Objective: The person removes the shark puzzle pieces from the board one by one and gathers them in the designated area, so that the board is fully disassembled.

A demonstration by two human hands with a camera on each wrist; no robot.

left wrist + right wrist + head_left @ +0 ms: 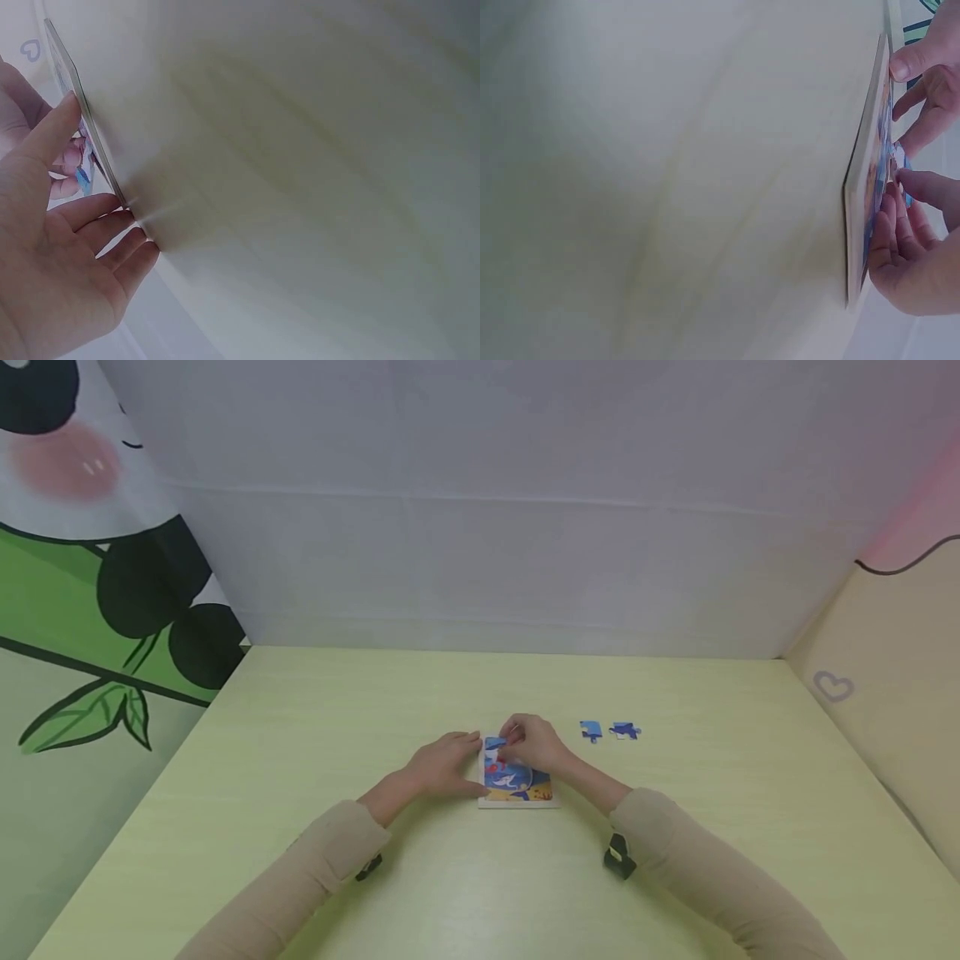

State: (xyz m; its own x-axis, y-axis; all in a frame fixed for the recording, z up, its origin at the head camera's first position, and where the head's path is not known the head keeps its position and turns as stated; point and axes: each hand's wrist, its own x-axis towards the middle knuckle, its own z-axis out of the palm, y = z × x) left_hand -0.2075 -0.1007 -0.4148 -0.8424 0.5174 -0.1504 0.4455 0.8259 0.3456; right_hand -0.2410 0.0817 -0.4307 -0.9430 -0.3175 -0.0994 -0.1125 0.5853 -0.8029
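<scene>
A small jigsaw puzzle in a white-edged tray (pixel 517 805) lies on the table, printed with a blue sea scene and an orange bottom. My left hand (pixel 447 766) is at its left side, thumb by the lower part and fingertips by the upper corner. In the left wrist view those fingers touch the tray's edge (pixel 101 154). Over the upper part of the picture, my right hand (pixel 536 745) pinches a blue-and-white puzzle piece (pixel 900 154) between thumb and fingers. That hand covers the tray's upper right area.
Two loose blue puzzle pieces, one (pixel 591 731) with light blue on it and another (pixel 625 730) darker, lie right of the tray. A pale wall (pixel 480 568) stands behind the table (pixel 337 718). Painted panels flank both sides.
</scene>
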